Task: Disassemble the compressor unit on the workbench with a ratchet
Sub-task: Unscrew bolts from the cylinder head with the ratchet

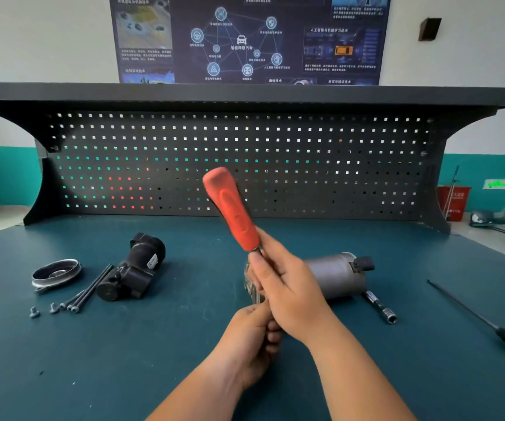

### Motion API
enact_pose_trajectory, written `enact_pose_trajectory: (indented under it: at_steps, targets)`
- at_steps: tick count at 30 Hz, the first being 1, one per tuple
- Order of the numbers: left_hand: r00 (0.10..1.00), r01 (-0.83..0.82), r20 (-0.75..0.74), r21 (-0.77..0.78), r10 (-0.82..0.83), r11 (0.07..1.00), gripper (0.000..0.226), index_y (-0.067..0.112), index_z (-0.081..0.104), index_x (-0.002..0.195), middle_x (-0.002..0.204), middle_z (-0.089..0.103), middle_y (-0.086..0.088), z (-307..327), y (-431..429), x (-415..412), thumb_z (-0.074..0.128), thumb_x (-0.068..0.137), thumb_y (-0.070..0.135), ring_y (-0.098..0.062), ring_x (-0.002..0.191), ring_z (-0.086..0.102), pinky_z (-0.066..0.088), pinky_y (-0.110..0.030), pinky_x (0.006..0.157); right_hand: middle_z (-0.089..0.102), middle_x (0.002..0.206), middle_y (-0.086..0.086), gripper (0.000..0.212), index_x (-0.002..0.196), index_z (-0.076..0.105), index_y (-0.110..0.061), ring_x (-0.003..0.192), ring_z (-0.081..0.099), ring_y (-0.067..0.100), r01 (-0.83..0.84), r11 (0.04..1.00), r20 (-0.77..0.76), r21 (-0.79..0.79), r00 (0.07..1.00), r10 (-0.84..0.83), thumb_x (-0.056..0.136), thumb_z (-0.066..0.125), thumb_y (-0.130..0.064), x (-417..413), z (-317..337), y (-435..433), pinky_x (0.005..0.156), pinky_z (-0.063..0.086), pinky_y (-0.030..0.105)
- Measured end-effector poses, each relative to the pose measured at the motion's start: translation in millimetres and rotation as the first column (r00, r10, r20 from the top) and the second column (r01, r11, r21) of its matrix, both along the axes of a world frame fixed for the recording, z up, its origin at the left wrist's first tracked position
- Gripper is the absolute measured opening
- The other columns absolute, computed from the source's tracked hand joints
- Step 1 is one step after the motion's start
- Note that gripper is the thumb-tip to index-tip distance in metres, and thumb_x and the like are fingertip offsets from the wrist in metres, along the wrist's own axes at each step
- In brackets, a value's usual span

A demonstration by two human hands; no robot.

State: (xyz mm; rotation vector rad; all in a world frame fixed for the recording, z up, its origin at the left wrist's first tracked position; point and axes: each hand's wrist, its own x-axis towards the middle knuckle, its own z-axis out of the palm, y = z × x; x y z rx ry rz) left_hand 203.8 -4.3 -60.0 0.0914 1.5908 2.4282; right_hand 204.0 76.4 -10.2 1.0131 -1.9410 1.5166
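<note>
You held the red-handled steel ratchet (236, 214) tilted toward 11 o'clock.
Your right hand (290, 296) gripped its shaft and your left hand (251, 335) pinched the head at 6 o'clock; any socket needed seating squarely.

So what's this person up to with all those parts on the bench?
A person is taking a compressor apart by hand. The right hand grips a red-handled ratchet just below its handle, and the left hand holds its lower end, mostly hidden by the fingers. The grey compressor body lies behind the hands. A black housing, long bolts and a round disc lie to the left, already off.
</note>
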Motion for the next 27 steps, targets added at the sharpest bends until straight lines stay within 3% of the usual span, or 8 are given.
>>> enact_pose_trajectory:
  at_steps: [4,8,10,12,16,20,23,27]
  targets:
    - [1.0,0.012,-0.019,0.024,-0.012,1.0,0.053,0.022,0.039,0.043,0.041,0.03,0.008,1,0,0,0.043,0.096,0.013,-0.004,0.035,0.023,0.02,-0.015,0.035,0.041,0.055,-0.012,0.024,0.114,0.053,-0.034,0.046,0.034,0.002,0.092,0.959,0.069,-0.269,0.995,-0.076,0.098,0.041,-0.02,1,1,-4,0.048,0.032,0.014]
    - [0.999,0.039,0.003,0.072,-0.039,0.997,0.036,0.02,0.045,0.049,0.04,0.03,0.009,4,1,0,0.061,0.078,0.035,-0.003,0.033,0.023,0.02,-0.015,0.034,0.04,0.05,-0.013,0.019,0.096,0.053,-0.018,0.037,0.028,0.002,0.345,0.6,0.42,-0.722,0.907,-0.016,0.102,0.035,-0.019,-6,4,3,0.037,0.028,0.015]
    - [0.999,0.04,-0.012,0.072,-0.039,0.997,0.035,0.021,0.045,0.043,0.039,0.03,0.009,5,2,1,0.063,0.068,0.038,-0.003,0.033,0.023,0.02,-0.015,0.034,0.038,0.056,-0.007,0.021,0.095,0.053,-0.024,0.033,0.029,0.002,0.446,0.397,0.531,-0.802,0.836,0.135,0.102,0.034,-0.019,-10,6,9,0.035,0.029,0.013]
    - [0.999,0.031,-0.009,0.046,-0.031,0.998,0.033,0.021,0.045,0.048,0.04,0.03,0.009,5,2,1,0.064,0.066,0.04,-0.004,0.034,0.023,0.021,-0.016,0.034,0.035,0.059,-0.004,0.024,0.093,0.053,-0.026,0.031,0.029,0.002,0.468,0.35,0.552,-0.812,0.809,0.2,0.102,0.033,-0.019,-11,6,11,0.034,0.029,0.012]
    - [0.998,0.012,0.063,-0.04,-0.01,0.999,0.039,0.023,0.045,0.049,0.046,0.029,0.008,3,0,0,0.067,0.076,0.04,-0.007,0.037,0.024,0.021,-0.016,0.036,0.037,0.05,-0.012,0.023,0.1,0.056,-0.021,0.037,0.028,0.002,0.295,0.601,0.407,-0.743,0.912,0.055,0.103,0.034,-0.02,-8,8,5,0.038,0.029,0.015]
    - [0.999,0.003,0.035,-0.068,-0.001,0.998,0.044,0.024,0.038,0.05,0.047,0.028,0.008,1,-1,0,0.054,0.089,0.033,-0.007,0.038,0.024,0.021,-0.017,0.036,0.038,0.053,-0.012,0.028,0.117,0.053,-0.036,0.045,0.031,0.003,0.014,0.94,0.185,-0.341,0.981,0.052,0.1,0.041,-0.017,-3,6,1,0.045,0.031,0.016]
    - [1.0,-0.012,0.013,-0.059,0.013,0.998,0.04,0.021,0.038,0.053,0.046,0.032,0.007,-1,-1,0,0.042,0.092,0.012,-0.005,0.037,0.026,0.021,-0.016,0.036,0.042,0.058,-0.013,0.037,0.119,0.044,-0.052,0.057,0.038,0.005,-0.028,0.999,0.046,0.02,0.999,0.027,0.093,0.042,-0.026,1,0,0,0.061,0.038,0.024]
    - [1.0,-0.02,-0.009,-0.042,0.02,0.999,0.047,0.021,0.038,0.048,0.043,0.032,0.007,0,-1,0,0.043,0.093,0.01,-0.005,0.036,0.026,0.021,-0.016,0.038,0.042,0.057,-0.012,0.031,0.119,0.049,-0.039,0.052,0.036,0.003,-0.021,0.988,0.066,-0.153,0.997,0.031,0.094,0.042,-0.021,2,1,-4,0.052,0.035,0.019]
